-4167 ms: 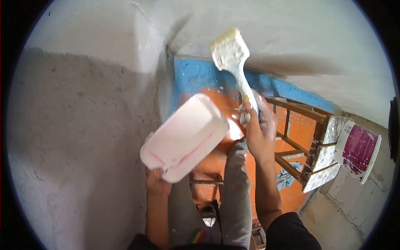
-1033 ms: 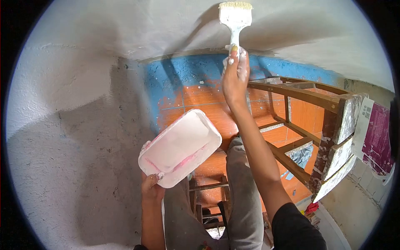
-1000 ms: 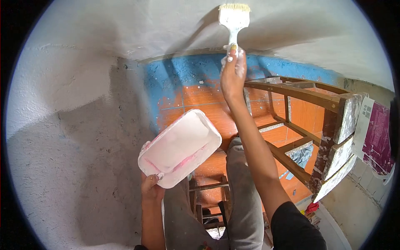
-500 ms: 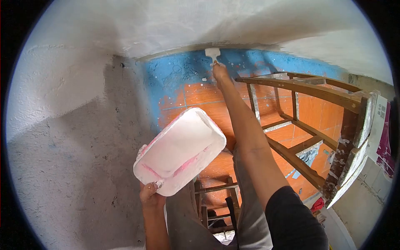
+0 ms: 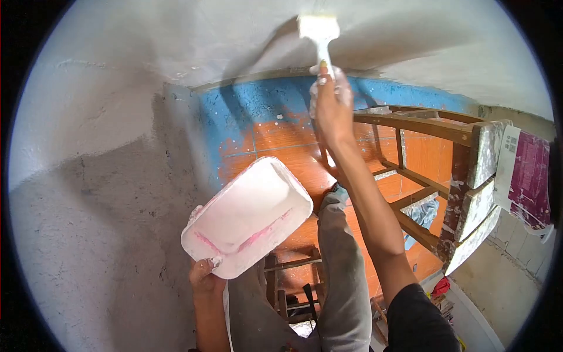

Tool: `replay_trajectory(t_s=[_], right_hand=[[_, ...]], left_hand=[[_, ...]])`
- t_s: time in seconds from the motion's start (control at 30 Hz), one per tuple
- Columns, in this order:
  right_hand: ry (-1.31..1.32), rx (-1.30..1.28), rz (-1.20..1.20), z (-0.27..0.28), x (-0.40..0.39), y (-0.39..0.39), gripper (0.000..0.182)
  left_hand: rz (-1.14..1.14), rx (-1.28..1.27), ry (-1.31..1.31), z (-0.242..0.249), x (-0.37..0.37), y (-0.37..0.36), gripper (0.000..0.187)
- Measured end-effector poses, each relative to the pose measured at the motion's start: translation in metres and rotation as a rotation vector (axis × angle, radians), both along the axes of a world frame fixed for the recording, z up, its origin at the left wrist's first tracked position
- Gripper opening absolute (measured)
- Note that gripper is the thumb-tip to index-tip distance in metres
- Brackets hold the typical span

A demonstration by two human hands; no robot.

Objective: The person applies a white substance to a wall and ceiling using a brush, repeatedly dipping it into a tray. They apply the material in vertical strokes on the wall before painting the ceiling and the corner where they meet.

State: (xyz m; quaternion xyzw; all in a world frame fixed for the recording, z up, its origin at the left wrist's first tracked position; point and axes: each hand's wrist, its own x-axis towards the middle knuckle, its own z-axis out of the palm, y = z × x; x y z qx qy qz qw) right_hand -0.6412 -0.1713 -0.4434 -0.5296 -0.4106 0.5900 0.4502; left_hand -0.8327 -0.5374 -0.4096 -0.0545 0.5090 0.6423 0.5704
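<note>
My right hand (image 5: 333,105) is closed around the handle of a wide white paintbrush (image 5: 318,28), held up in front of the white-coated wall (image 5: 246,35). White smears cover the fingers, and the brush casts a shadow to its left. Lower down, my left hand (image 5: 205,277) grips the near corner of a white plastic tray (image 5: 252,214), its thumb over the rim. The tray tilts toward me and shows white paint with pink streaks inside.
A paint-spattered wooden stepladder (image 5: 410,120) stands at the right, with a white and purple bucket (image 5: 525,182) beside its top. Rough grey wall (image 5: 88,252) fills the left. Below are orange floor tiles (image 5: 287,141) bordered by a blue band (image 5: 258,100), and more wooden rungs (image 5: 293,265) between my legs.
My right hand has raised the paintbrush from the wall's lower edge by the blue band to higher on the white wall. The tray has shifted slightly left in view.
</note>
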Motion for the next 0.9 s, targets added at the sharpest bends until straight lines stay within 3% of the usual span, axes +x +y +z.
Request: replay_trajectory(t_s=[0.13, 0.27, 0.37, 0.43, 0.57, 0.67, 0.73, 0.9], right_hand=[[-0.066, 0.265, -0.080, 0.052, 0.004, -0.001, 0.023], [0.028, 0.255, -0.151, 0.037, 0.007, 0.017, 0.023], [-0.014, 0.237, -0.110, -0.035, 0.006, 0.032, 0.025], [-0.256, 0.249, -0.118, -0.109, 0.008, 0.030, 0.028], [-0.428, -0.209, -0.063, -0.195, 0.013, 0.012, 0.034], [-0.331, -0.305, -0.048, -0.203, 0.010, 0.020, 0.036], [-0.162, -0.364, -0.014, -0.147, 0.010, 0.027, 0.036], [-0.074, -0.316, -0.012, -0.047, 0.019, 0.040, 0.029]], left_hand=[[0.008, 0.011, 0.021, 0.023, 0.009, 0.019, 0.079], [0.004, -0.029, 0.067, 0.044, 0.017, 0.042, 0.079], [0.016, -0.010, 0.074, 0.034, 0.018, 0.033, 0.080], [0.010, -0.003, 0.056, 0.024, 0.016, 0.026, 0.081], [0.026, -0.035, 0.047, 0.034, 0.032, 0.040, 0.081], [0.048, -0.064, 0.033, 0.038, 0.033, 0.043, 0.085], [0.017, -0.084, -0.008, 0.040, 0.031, 0.039, 0.093], [-0.021, 0.009, 0.043, 0.047, 0.037, 0.053, 0.085]])
